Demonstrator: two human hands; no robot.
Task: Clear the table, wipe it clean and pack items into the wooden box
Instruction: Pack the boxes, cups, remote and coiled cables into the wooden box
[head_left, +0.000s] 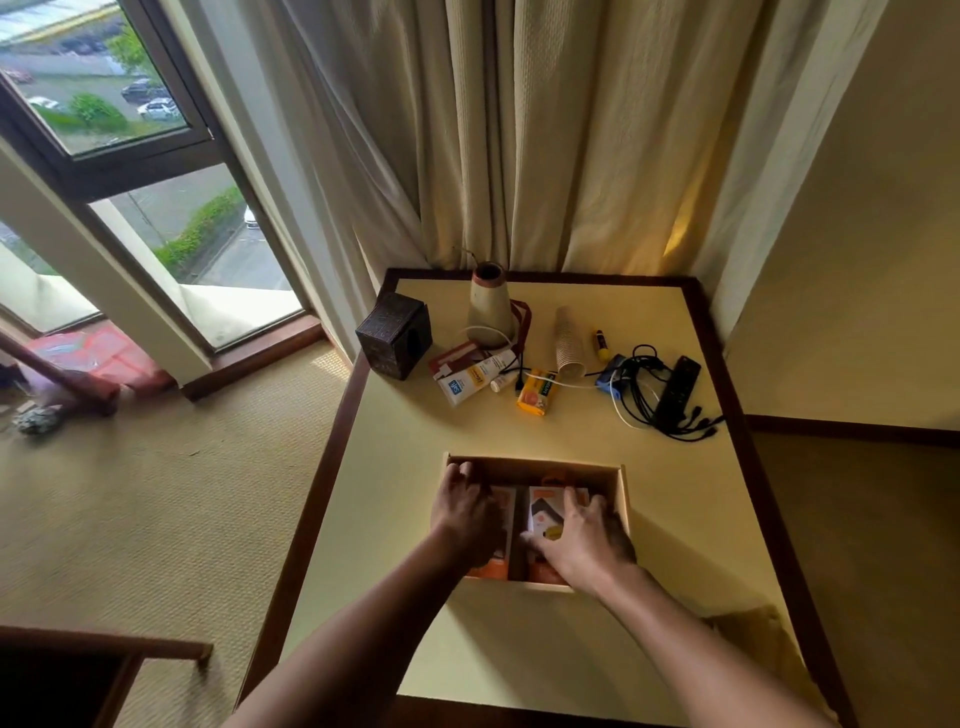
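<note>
An open wooden box (625, 499) stands in the middle of the cream table (415, 457). Both my hands are inside it. My left hand (467, 512) rests on the box's left side, over an orange and white carton (503, 501). My right hand (584, 535) lies on a second white and orange carton (545, 512) on the right side. At the table's back lie a white tube (475, 382), a yellow packet (538, 399), a stack of paper cups (569, 345), a yellow stick (601, 345), a small white bottle (503, 383) and a tangle of black cables (649, 395).
A dark carved box (394, 335) and a beige vase (488, 306) stand at the back left, with a red wallet (453, 358) beside them. A black power strip (678, 389) lies at the right. A yellow cloth (748, 629) lies at the near right. Curtains hang behind.
</note>
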